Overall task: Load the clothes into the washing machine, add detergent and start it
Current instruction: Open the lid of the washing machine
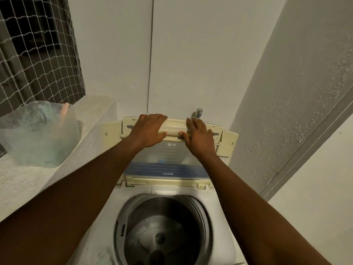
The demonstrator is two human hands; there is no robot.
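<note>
Both hands, left hand (150, 129) and right hand (198, 137), clasp the raised lid (168, 159) behind the empty drum (162, 230), apparently folding it back for loading.

White netting (38, 54) covers the window; a tap (198, 113) juts from the wall (191, 54).
</note>
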